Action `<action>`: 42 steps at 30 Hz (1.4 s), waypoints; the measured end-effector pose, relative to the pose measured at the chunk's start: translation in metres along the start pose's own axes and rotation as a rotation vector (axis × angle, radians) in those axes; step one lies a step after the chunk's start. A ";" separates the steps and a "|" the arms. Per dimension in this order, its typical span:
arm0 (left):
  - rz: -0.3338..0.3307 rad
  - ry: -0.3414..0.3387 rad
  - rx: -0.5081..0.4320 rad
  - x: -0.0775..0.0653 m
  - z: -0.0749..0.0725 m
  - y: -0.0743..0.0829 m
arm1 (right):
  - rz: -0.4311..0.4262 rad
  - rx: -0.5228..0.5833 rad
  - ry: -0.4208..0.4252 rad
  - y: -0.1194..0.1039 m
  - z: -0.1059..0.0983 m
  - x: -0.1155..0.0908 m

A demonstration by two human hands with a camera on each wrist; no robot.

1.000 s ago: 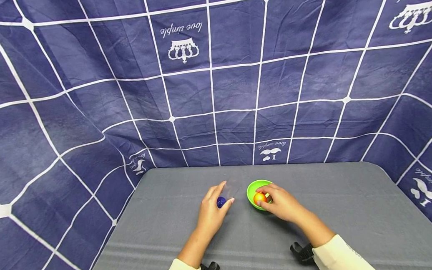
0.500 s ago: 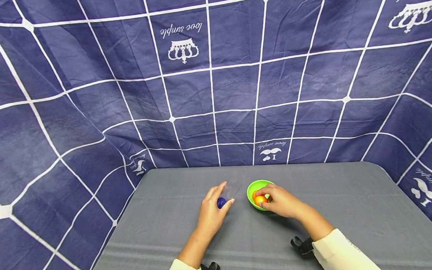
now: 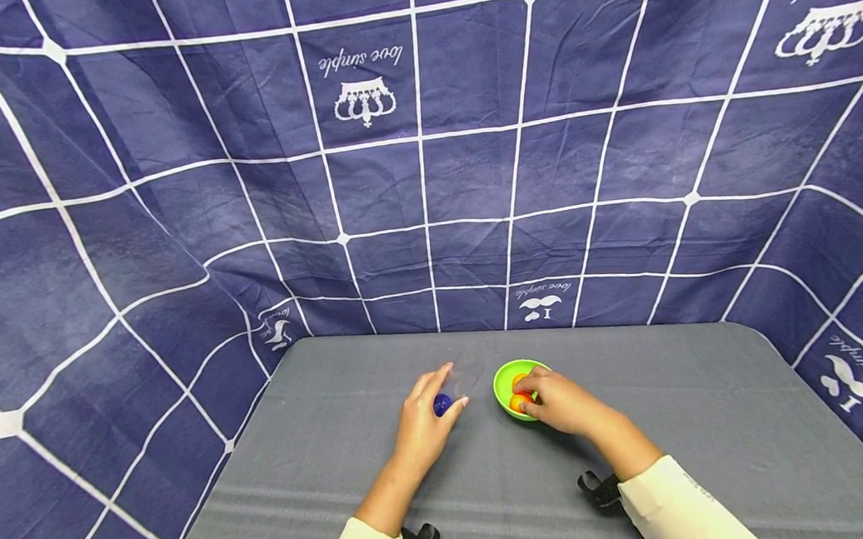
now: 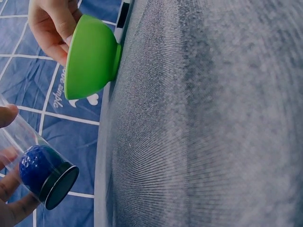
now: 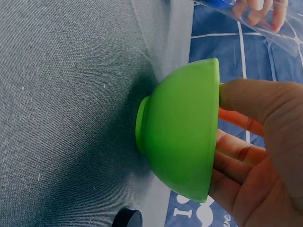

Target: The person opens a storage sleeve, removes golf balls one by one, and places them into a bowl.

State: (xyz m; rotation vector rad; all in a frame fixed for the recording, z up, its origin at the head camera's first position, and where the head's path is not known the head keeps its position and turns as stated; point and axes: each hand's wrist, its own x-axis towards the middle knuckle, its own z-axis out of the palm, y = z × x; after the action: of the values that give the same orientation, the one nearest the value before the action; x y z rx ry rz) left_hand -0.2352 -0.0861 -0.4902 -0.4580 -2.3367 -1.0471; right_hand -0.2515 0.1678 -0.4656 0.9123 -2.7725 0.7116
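Note:
My left hand (image 3: 418,427) holds a clear tube (image 4: 24,126) tilted above the table, with fingers and thumb around its wall. Inside it, at the black-capped end, sits a textured blue ball (image 4: 36,166). To the right stands a small green bowl (image 5: 182,127), upright on the table. My right hand (image 3: 567,406) reaches into that bowl, its thumb and fingers pinching an orange-red ball (image 3: 519,403). A second, yellow-orange ball (image 3: 518,379) shows just beyond it in the bowl. From both wrist views the bowl's wall hides the balls.
A small black round piece (image 5: 129,218) lies on the table near the bowl in the right wrist view. Grey cloth covers the table (image 3: 323,444). A blue curtain (image 3: 470,175) with white lines hangs behind and at the sides.
The right fingers have shifted slightly within the bowl. The orange-red ball sits a little nearer the front rim, and the second ball has come into sight behind it. The left hand stays still.

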 end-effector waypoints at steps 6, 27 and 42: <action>0.006 0.002 -0.004 0.000 -0.001 0.000 | -0.024 -0.018 0.018 -0.001 0.000 0.000; 0.023 0.016 -0.002 0.002 -0.001 0.001 | 0.068 0.017 0.125 0.000 -0.002 -0.003; 0.086 0.034 0.045 0.007 -0.006 0.008 | 0.070 0.322 0.258 -0.003 -0.008 -0.006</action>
State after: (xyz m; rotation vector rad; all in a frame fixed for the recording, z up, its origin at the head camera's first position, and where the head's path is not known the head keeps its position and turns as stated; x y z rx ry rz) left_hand -0.2353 -0.0851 -0.4780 -0.5151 -2.2844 -0.9534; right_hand -0.2450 0.1731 -0.4587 0.7128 -2.5138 1.2193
